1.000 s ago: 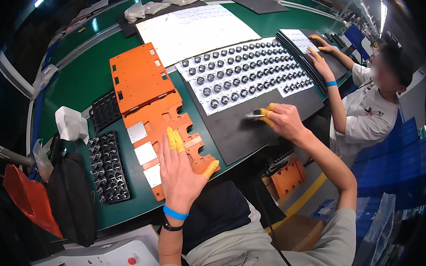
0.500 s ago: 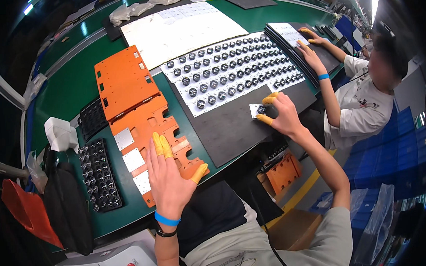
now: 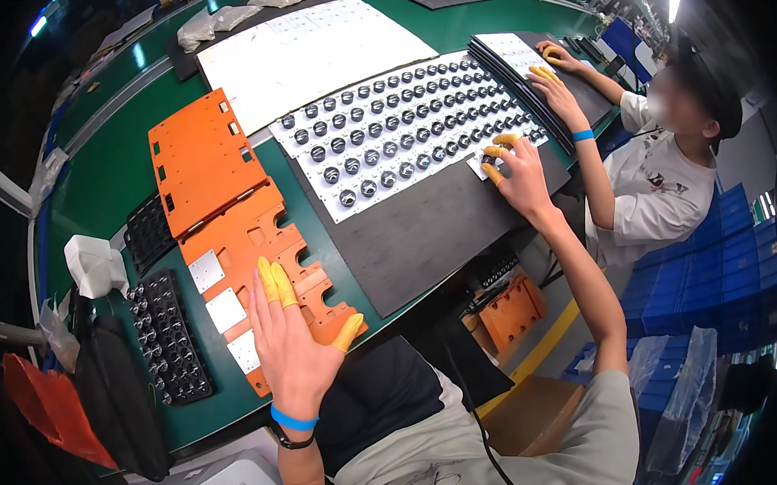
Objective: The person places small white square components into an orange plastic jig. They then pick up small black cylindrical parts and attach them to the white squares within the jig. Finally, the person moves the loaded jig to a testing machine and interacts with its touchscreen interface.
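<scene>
My right hand (image 3: pixel 522 183) pinches a small white square plate with a black round part (image 3: pixel 488 160) on it, using fingers in yellow finger cots. It is at the near right end of several rows of similar white plates with black round parts (image 3: pixel 348 144), on a dark mat (image 3: pixel 398 251). My left hand (image 3: pixel 297 348), also in yellow cots, lies flat with fingers stretched over the lower half of an orange hinged fixture (image 3: pixel 245 222). Bare white square plates (image 3: pixel 225 311) sit in that fixture along its left side. The orange lid (image 3: pixel 204 169) is folded back.
A black tray of shiny round parts (image 3: pixel 167 342) lies left of the fixture, with a darker tray (image 3: pixel 149 230) behind it. A large white sheet (image 3: pixel 317 53) covers the far table. At right, a co-worker's hands (image 3: pixel 556 89) are over white plates on stacked dark mats.
My right hand has carried the plate with its black part rightward and farther away, up to the near right end of the rows. My left hand stays spread over the orange fixture.
</scene>
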A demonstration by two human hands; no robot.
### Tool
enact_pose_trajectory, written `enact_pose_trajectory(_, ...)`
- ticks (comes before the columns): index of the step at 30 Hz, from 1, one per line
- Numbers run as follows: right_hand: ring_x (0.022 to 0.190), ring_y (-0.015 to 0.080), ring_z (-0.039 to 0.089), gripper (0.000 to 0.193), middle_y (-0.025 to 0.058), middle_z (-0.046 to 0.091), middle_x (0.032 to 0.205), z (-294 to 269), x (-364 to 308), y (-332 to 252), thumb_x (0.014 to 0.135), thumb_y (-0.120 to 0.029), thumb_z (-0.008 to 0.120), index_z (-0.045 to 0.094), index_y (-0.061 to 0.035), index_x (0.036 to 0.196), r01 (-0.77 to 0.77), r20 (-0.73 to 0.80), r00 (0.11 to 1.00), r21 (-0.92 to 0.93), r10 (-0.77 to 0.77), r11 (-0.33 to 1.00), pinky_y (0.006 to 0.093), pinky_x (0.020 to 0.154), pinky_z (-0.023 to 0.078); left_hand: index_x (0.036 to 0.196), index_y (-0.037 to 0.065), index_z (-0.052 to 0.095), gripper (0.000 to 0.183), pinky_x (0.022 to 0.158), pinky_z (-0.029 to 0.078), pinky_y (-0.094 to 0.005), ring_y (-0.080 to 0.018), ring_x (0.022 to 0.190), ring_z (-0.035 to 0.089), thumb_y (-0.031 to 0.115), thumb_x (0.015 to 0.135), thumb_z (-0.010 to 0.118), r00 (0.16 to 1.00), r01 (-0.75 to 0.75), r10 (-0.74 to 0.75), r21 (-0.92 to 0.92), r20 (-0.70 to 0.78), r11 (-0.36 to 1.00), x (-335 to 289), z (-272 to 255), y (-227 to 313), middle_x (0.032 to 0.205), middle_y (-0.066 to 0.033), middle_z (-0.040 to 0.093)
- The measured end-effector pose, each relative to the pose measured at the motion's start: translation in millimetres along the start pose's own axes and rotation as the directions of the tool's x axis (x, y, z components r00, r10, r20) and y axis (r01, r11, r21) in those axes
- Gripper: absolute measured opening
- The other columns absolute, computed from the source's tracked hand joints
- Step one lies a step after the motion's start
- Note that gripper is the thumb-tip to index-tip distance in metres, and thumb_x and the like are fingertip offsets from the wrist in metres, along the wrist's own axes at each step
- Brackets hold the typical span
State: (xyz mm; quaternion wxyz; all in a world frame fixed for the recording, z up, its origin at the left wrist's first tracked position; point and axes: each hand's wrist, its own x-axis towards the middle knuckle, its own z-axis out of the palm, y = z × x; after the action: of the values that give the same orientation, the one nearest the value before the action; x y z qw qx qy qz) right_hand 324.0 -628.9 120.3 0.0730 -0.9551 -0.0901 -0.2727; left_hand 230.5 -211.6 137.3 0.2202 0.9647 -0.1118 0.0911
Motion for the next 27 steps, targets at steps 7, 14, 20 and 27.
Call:
enact_pose_trajectory(7,0.110,0.0331,0.058,0.026,0.0133,0.063,0.119,4.8,-0.2,3.5,0.078,-0.013,0.081,0.073,-0.0069,0.103,0.011,-0.019,1.000,0.030,-0.010,1.000,0.0429,0.095,0.048,0.148,-0.014,0.035,0.110,0.124,0.022,-0.0468,-0.0395,0.149,0.028,0.049,0.072,0.084,1.000,-0.003,0.003,0.021,0.018,1.000,1.2,0.8,-0.8,0.156,-0.0281,0.035)
enact_pose_trajectory(14,0.111,0.0332,0.058,0.027,0.0131,0.063,0.120,4.3,2.9,1.8,0.078,-0.012,0.080,0.073,-0.0071,0.103,0.035,-0.023,0.999,0.033,-0.034,0.999,0.0423,0.095,0.048,0.149,-0.014,0.033,0.112,0.124,0.021,-0.0465,-0.0391,0.149,0.027,0.049,0.072,0.084,0.999,0.004,-0.005,0.029,0.034,1.000,1.5,-1.3,-0.2,0.157,-0.0280,0.034)
enact_pose_trajectory(20,0.112,0.0331,0.057,0.027,0.0128,0.063,0.121,7.3,3.0,4.7,0.078,-0.012,0.080,0.073,-0.0070,0.103,0.026,-0.011,1.000,0.024,-0.026,0.999,0.0427,0.095,0.048,0.150,-0.014,0.032,0.113,0.124,0.021,-0.0463,-0.0395,0.149,0.027,0.051,0.073,0.084,0.999,0.006,-0.007,0.034,0.046,0.999,2.1,-1.6,-0.3,0.158,-0.0277,0.033)
enact_pose_trajectory(27,0.112,0.0330,0.058,0.026,0.0128,0.063,0.121,6.9,4.5,2.7,0.078,-0.013,0.081,0.073,-0.0070,0.102,0.023,-0.012,1.000,0.034,-0.022,0.999,0.0429,0.095,0.049,0.149,-0.014,0.032,0.114,0.124,0.021,-0.0464,-0.0396,0.149,0.027,0.053,0.072,0.083,0.999,0.003,-0.005,0.038,0.039,0.999,1.3,-1.0,-1.0,0.157,-0.0283,0.034)
